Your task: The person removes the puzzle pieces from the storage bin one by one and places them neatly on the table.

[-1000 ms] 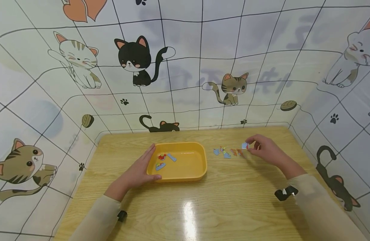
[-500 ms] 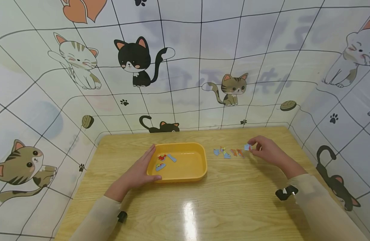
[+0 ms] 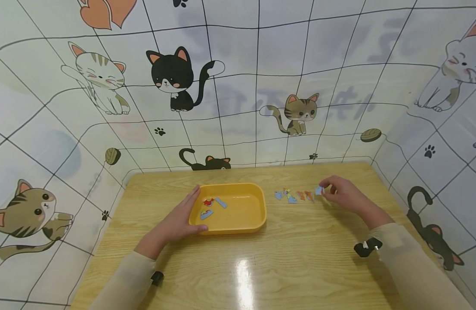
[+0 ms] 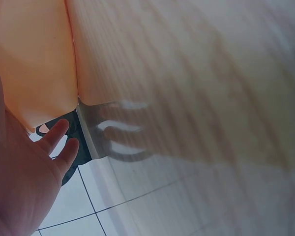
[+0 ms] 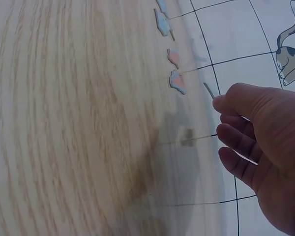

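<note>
My right hand [image 3: 340, 193] pinches a small light-blue puzzle piece with a touch of red [image 3: 319, 190] between thumb and fingertips. In the right wrist view that puzzle piece [image 5: 209, 90] shows edge-on as a thin strip. Left of it, several puzzle pieces lie in a row on the table, among them orange pieces [image 3: 309, 196] and a blue one [image 3: 278, 195]. My left hand [image 3: 180, 218] holds the left end of a yellow tray [image 3: 238, 230], thumb at the near rim and fingers along the far left side. Inside the tray lie a red piece [image 3: 208, 202] and two bluish pieces [image 3: 221, 203].
The wooden table [image 3: 292, 262] meets a cat-patterned wall covering [image 3: 238, 129] at the back and sides. Light glares off the table's front middle. Each wrist wears a black device, such as the right wrist camera [image 3: 367, 247].
My right hand has moved slightly right and a little nearer with the pinched puzzle piece, away from the orange pieces. My left hand and the tray stay where they were.
</note>
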The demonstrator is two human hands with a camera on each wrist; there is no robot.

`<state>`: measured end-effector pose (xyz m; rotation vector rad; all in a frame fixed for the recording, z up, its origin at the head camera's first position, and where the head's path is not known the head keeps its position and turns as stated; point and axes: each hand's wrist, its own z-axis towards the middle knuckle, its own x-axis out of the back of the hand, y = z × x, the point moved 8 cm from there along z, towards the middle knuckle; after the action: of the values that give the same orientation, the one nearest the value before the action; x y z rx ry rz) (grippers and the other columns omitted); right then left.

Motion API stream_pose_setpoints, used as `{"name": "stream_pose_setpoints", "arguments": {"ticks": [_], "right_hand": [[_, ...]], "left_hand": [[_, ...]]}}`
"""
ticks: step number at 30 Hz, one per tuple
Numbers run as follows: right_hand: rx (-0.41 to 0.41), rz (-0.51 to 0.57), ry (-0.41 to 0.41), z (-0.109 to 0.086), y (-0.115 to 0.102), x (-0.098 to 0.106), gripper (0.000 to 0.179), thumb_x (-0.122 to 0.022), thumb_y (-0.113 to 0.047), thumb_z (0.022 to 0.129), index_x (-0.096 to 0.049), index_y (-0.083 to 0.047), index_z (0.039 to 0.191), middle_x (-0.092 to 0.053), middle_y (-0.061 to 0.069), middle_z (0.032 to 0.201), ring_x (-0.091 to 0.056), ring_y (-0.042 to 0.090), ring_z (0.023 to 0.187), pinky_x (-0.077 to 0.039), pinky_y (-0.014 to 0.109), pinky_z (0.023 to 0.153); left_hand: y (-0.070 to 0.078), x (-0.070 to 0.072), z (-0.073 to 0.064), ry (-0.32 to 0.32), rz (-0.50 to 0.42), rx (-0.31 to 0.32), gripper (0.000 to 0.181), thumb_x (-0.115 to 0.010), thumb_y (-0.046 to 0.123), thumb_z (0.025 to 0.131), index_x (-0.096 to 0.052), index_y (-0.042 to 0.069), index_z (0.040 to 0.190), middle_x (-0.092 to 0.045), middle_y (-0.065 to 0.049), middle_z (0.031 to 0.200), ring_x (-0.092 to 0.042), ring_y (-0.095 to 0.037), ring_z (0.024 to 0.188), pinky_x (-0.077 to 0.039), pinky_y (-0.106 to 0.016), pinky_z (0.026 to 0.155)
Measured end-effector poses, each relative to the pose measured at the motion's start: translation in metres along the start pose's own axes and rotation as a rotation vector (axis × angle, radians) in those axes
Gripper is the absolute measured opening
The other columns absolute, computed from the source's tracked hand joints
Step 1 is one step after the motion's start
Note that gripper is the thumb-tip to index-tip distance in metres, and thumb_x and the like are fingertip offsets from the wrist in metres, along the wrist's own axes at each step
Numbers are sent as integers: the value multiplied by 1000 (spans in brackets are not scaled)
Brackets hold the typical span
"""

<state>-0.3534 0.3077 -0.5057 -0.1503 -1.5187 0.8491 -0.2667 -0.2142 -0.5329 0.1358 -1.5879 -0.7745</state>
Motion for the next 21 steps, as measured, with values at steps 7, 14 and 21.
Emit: {"name": "stream_pose_setpoints", "arguments": {"ticks": [7, 14, 21], "right_hand": [[-53, -5, -31, 1, 12, -9, 32, -77, -2, 99, -70, 7, 129, -71, 17, 117, -61, 21, 89, -52, 32, 68], [-48, -14, -49, 5, 15, -17, 32, -79, -3, 99, -71, 8, 129, -70, 18, 116, -60, 22, 89, -51, 33, 71], [-47, -24, -50, 6, 16, -20, 30, -78, -3, 99, -72, 8, 125, -69, 17, 113, -59, 20, 87, -52, 34, 73]], "left_hand": [[1, 0, 0, -2, -4, 3, 131, -91, 59, 87, -11, 12, 179, -6, -4, 187, -21, -38, 168, -28, -63, 130], [0, 0, 0, 0, 6, -2, 130, -90, 58, 88, -10, 12, 179, -4, -3, 187, -20, -37, 169, -27, -63, 130], [0, 0, -1, 0, -3, 2, 130, -91, 58, 87, -10, 13, 179, -4, -1, 187, -19, -36, 169, -27, -63, 130]]}}
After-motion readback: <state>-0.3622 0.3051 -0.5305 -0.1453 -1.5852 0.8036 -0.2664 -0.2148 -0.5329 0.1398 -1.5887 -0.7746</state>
